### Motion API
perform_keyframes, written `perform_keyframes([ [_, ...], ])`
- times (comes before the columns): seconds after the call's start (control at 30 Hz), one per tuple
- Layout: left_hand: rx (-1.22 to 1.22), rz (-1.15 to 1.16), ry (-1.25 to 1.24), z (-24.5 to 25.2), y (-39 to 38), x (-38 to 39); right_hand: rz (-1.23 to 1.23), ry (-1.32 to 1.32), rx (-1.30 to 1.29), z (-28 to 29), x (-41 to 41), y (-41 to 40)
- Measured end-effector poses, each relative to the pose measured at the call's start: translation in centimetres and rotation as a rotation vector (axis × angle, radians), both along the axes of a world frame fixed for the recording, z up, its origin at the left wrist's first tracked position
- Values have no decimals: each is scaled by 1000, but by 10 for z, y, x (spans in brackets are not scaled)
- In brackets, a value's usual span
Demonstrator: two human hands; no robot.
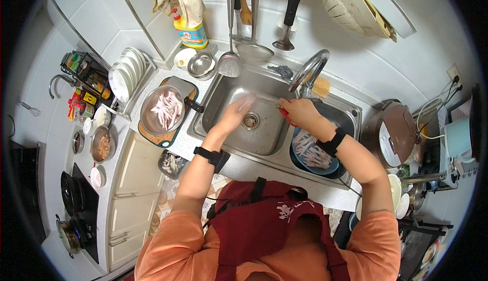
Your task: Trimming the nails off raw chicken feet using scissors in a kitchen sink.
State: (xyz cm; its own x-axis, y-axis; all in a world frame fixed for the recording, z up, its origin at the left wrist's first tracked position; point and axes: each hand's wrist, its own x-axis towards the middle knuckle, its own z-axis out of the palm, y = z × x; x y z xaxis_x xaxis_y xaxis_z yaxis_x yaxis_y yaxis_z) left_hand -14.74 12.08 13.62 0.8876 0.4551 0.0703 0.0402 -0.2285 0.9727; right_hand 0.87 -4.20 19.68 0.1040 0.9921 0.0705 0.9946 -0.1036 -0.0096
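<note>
My left hand (237, 114), a little blurred, is over the left basin of the steel sink (267, 140); its fingers are apart and I see nothing held in it. Closed around a red-handled tool (286, 116), perhaps scissors, my right hand (301, 114) is above the divider, below the curved faucet (314, 65). In the right basin, a blue basket (331, 168) holds pale chicken feet (310, 151). More chicken feet (167, 109) lie in a steel bowl (145, 122) on a wooden cutting board (146, 135), left of the sink, with a cleaver (181, 86) beside it.
Steel bowls (201, 65), a hanging spatula (229, 64) and a yellow cleaner bottle (193, 37) are behind the sink. A brown rice cooker (400, 128) stands at right. A plate rack (143, 82) and a stove (89, 220) are at left. Below the counter is a waste container (172, 163).
</note>
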Motion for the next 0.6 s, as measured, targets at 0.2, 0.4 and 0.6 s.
perform_keyframes([
  [0.2, -61, 17, 23, 0, 2, -2, -107, 430, 16, -13, -11, 1],
  [0.4, -158, 79, 112, 14, -1, -4, -91, 712, 145, -31, -12, 5],
  [0.6, -124, 82, 98, 1, 3, -3, -144, 974, 155, -56, -15, 10],
])
